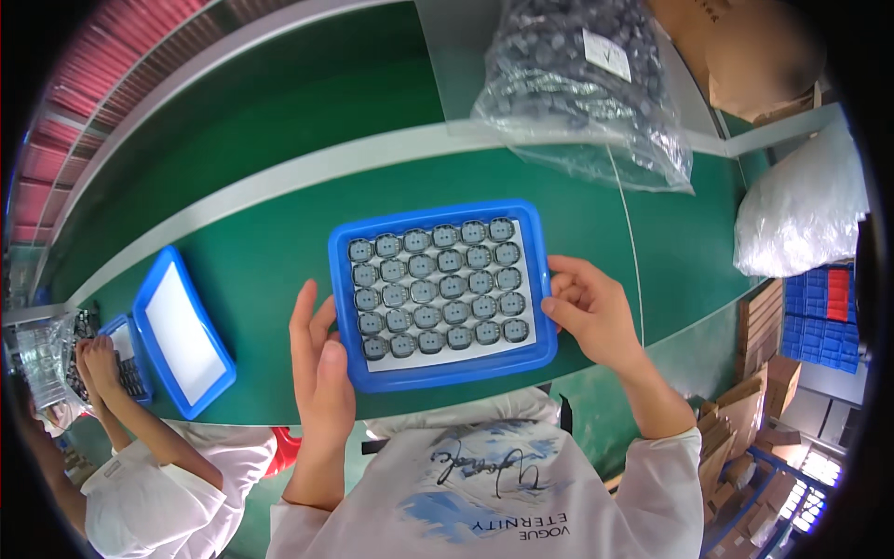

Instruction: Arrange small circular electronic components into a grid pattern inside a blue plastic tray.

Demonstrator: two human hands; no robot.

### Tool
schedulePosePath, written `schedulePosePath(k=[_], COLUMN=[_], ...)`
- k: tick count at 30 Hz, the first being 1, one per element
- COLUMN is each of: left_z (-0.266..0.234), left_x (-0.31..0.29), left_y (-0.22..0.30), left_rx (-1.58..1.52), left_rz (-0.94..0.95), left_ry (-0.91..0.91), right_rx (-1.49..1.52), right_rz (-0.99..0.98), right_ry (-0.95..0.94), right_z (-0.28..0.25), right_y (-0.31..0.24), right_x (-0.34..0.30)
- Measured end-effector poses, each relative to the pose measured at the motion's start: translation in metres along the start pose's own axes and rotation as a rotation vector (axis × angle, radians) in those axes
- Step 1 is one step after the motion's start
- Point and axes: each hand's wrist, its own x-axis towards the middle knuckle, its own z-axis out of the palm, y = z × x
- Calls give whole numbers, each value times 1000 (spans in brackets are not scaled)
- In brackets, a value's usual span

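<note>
A blue plastic tray (447,375) lies in front of me on the green bench, lined with a white sheet (521,347). On the sheet, small grey rounded parts (424,292) with dark rims sit in several neat rows. My right hand (596,312) holds the tray's right rim, its thumb on the edge and its fingers curled beside it. By the left rim is my left hand (321,373), fingers stretched out and thumb apart. Whether its hidden fingertips touch the tray, I cannot tell.
At left, a person's hands (100,368) work over another blue tray (140,387); a blue tray with a white sheet (186,331) tilts beside it. A clear bag of dark parts (577,84) stands at the back. Cartons (736,410) and stacked blue bins (819,321) are at right.
</note>
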Motion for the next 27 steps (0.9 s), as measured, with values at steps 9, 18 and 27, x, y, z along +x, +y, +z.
schedulePosePath(k=[9, 18, 27], left_z=[-44, -94, -194], left_x=[192, 346, 297], left_y=[36, 19, 113], left_rx=[219, 507, 1130], left_rz=[57, 139, 55], left_ry=[279, 521, 127], right_rx=[-15, -248, -316], right_rz=[-244, -300, -396], right_ry=[-110, 230, -395], right_z=[59, 130, 47], right_y=[-58, -63, -66], right_x=[173, 335, 151])
